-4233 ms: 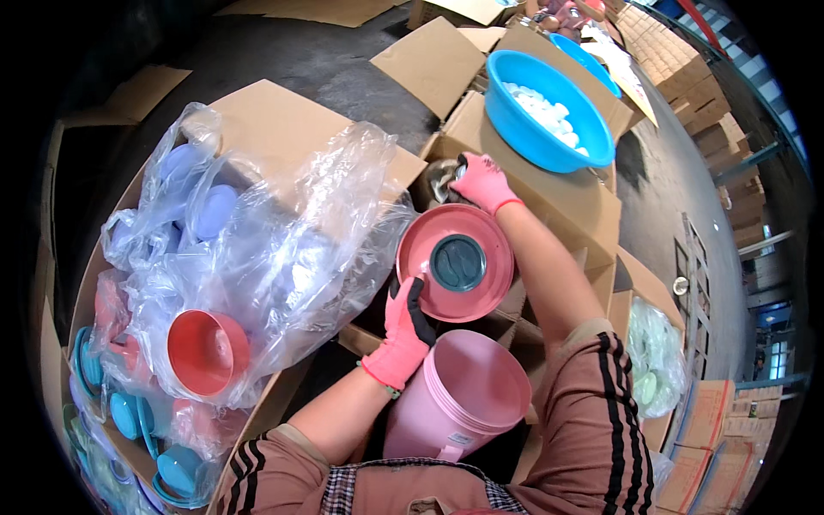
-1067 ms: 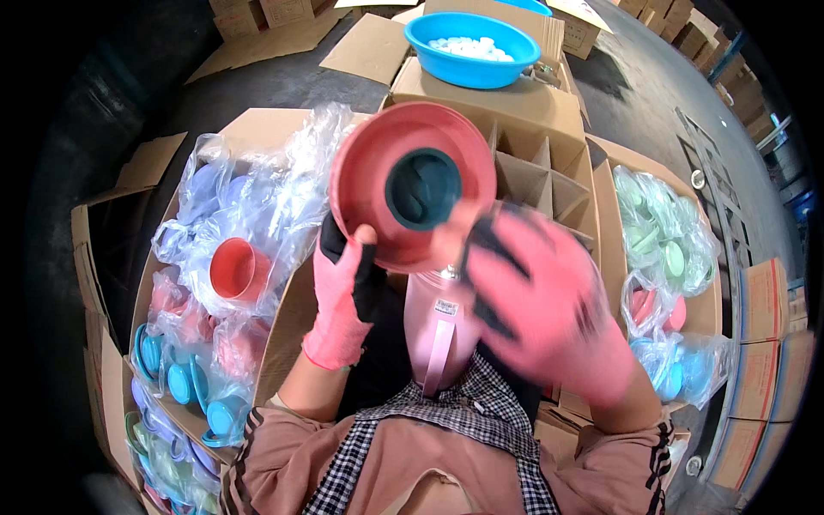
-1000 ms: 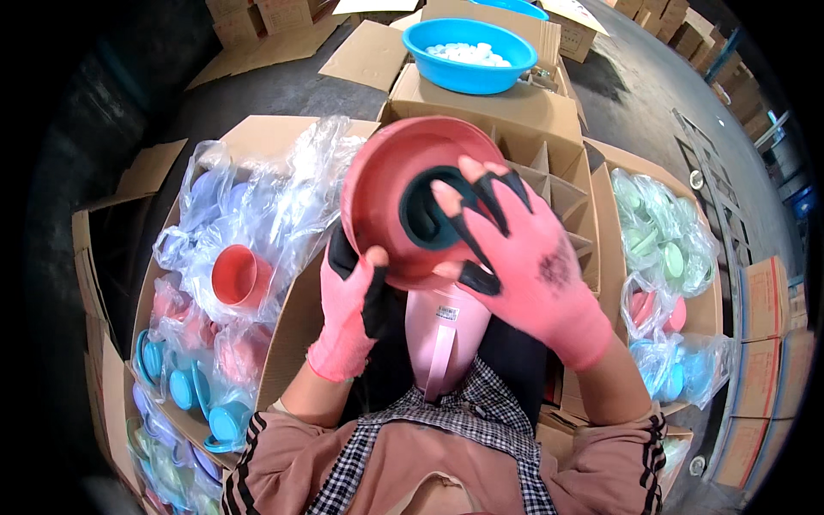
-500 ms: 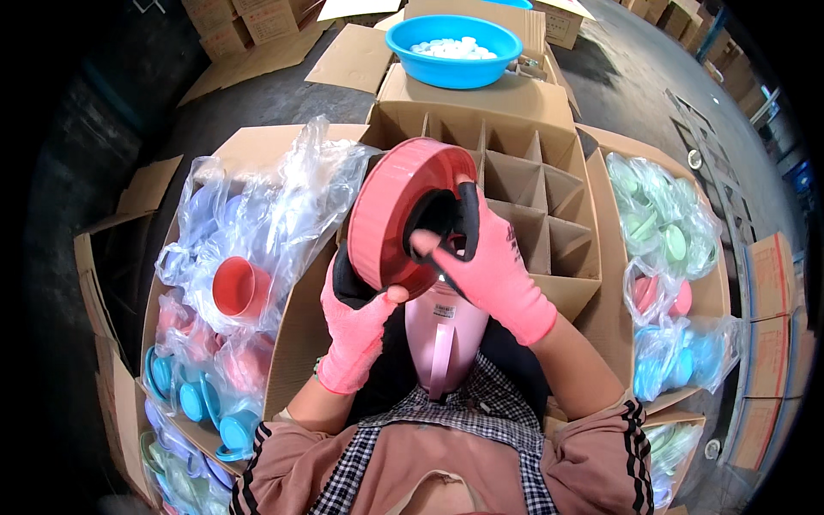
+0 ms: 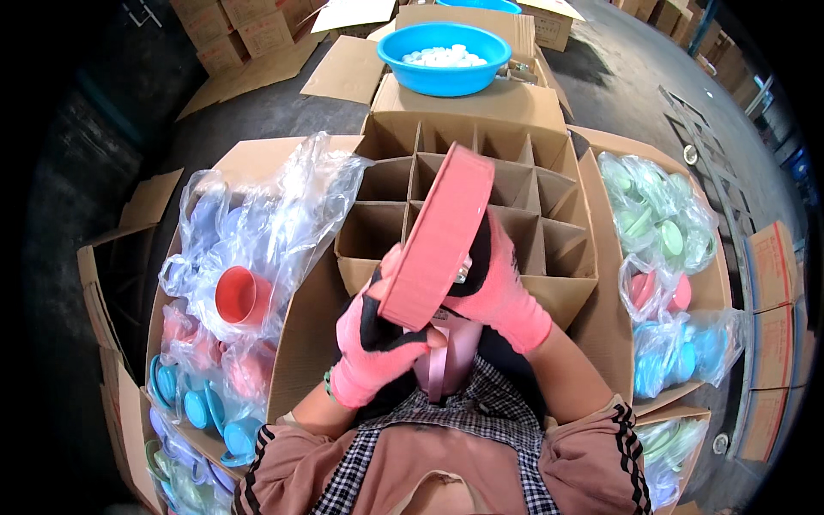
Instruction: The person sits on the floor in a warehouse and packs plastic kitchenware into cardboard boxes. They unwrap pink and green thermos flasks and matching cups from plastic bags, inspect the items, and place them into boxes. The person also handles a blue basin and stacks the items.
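I hold a round pink lid [image 5: 442, 236] edge-on, tilted upright above my lap. My left hand [image 5: 373, 348], in a pink and black glove, grips its lower rim. My right hand [image 5: 498, 287], gloved the same, presses against the lid's right face. Just below them a pink container with a strap handle [image 5: 442, 365] stands between my arms, mostly hidden. Beyond the lid is a cardboard box with divider cells [image 5: 386, 184].
At the left a cardboard box holds clear plastic bags [image 5: 275, 223] with a pink cup [image 5: 243, 294] and blue cups. Bags of green, pink and blue lids [image 5: 657, 223] lie at the right. A blue basin of small white caps [image 5: 445, 58] sits on a carton beyond.
The lid has turned from facing me to edge-on. My right hand went from spread over its face to its far side. The view shifted so the divided box shows more.
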